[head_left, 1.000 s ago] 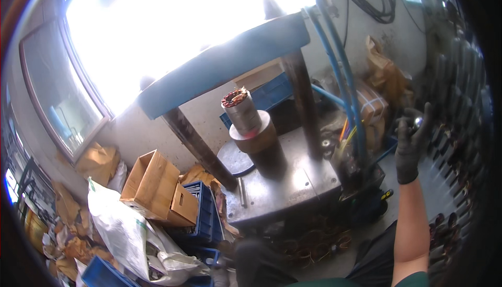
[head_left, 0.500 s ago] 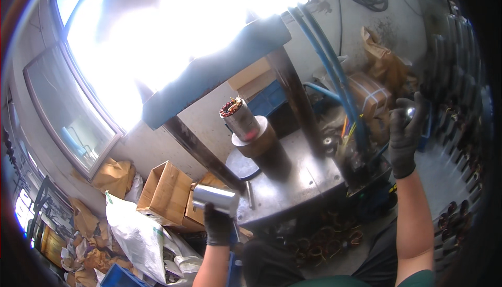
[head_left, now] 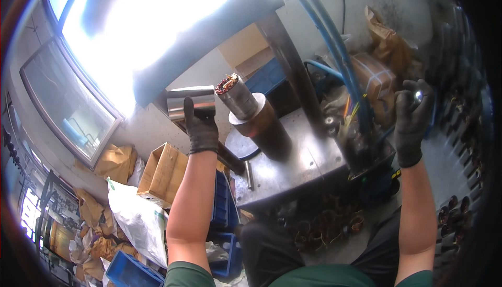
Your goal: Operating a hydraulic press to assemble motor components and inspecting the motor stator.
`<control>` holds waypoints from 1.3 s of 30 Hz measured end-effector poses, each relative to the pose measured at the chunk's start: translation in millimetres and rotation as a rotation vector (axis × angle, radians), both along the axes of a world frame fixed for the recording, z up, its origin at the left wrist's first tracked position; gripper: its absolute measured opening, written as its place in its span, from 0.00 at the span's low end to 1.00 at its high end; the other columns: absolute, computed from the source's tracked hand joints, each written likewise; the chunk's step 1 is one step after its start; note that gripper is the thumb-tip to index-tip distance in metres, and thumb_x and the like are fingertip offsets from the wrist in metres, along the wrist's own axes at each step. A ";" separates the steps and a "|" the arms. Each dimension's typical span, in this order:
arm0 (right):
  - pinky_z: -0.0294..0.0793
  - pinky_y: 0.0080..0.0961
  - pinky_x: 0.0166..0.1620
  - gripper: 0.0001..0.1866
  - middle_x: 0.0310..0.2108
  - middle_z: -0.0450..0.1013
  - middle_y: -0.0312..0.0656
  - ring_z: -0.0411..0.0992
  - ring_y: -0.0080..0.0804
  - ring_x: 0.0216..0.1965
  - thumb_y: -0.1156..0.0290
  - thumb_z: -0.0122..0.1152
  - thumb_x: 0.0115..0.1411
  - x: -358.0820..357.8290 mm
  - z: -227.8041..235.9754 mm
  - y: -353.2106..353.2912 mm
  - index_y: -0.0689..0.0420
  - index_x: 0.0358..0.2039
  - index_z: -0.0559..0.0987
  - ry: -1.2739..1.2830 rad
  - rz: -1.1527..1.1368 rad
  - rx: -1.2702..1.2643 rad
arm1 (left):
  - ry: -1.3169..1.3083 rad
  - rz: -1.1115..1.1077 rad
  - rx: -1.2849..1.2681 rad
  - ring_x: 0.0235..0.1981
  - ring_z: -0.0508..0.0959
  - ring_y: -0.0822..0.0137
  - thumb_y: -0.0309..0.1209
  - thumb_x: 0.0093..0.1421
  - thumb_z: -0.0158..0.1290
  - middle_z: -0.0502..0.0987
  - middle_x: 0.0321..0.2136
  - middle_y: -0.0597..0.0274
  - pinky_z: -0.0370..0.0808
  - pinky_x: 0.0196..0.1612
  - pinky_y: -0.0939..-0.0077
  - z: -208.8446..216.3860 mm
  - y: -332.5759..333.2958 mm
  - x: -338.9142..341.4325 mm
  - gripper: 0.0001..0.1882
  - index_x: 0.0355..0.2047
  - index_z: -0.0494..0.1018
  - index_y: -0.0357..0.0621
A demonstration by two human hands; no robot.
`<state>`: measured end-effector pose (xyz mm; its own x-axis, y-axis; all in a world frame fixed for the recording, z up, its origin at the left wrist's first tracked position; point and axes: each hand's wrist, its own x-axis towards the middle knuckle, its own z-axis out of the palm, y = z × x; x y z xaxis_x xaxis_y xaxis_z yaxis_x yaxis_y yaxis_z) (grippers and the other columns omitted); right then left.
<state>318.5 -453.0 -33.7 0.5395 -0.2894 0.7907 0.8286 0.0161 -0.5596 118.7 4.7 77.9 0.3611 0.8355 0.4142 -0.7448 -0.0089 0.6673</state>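
Observation:
My left hand [head_left: 201,126], in a dark glove, is wrapped round a shiny metal cylinder [head_left: 177,104], held left of the workpiece. My right hand [head_left: 410,125], also gloved, is at the far right with fingers curled round a small shiny round knob [head_left: 419,96]; its shaft is hidden. Between the hands, a grey metal cylinder [head_left: 241,104] with coloured wire ends in its top [head_left: 227,84] stands tilted in view on a round steel post [head_left: 264,132]. The post rises from the metal bed [head_left: 308,169] of a press with a blue upper beam [head_left: 209,41].
Dark press columns [head_left: 295,72] flank the post. A loose rod [head_left: 249,175] and a round plate [head_left: 241,144] lie on the bed. Cardboard boxes [head_left: 162,177], a white sack [head_left: 136,219] and blue crates [head_left: 133,271] are at left. Blue hoses [head_left: 334,51] run down at right.
My left hand has risen with the shiny cylinder, from beside the boxes up to near the wire-topped cylinder. My right hand stays by the knob, its fingers more curled. The view has shifted slightly.

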 end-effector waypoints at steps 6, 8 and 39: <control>0.77 0.27 0.52 0.20 0.50 0.73 0.42 0.74 0.23 0.41 0.72 0.56 0.72 0.7 -1.7 0.1 0.59 0.61 0.66 -0.001 0.030 0.017 | 0.102 0.053 0.070 0.51 0.79 0.64 0.49 0.66 0.62 0.79 0.49 0.62 0.76 0.55 0.64 23.9 18.4 33.7 0.25 0.55 0.75 0.47; 0.77 0.26 0.52 0.20 0.50 0.73 0.42 0.73 0.23 0.41 0.73 0.56 0.71 0.8 -1.9 -1.1 0.59 0.61 0.66 0.016 -0.023 -0.025 | 0.115 0.011 0.015 0.53 0.78 0.63 0.50 0.65 0.63 0.79 0.51 0.63 0.76 0.57 0.60 34.0 26.7 43.7 0.27 0.57 0.74 0.49; 0.77 0.26 0.50 0.28 0.59 0.75 0.41 0.75 0.24 0.45 0.85 0.56 0.63 -32.0 43.2 -40.5 0.54 0.63 0.77 0.028 -0.110 -0.209 | 0.367 0.152 0.510 0.45 0.80 0.58 0.28 0.50 0.71 0.76 0.46 0.53 0.82 0.47 0.58 56.0 -4.1 81.0 0.37 0.58 0.64 0.40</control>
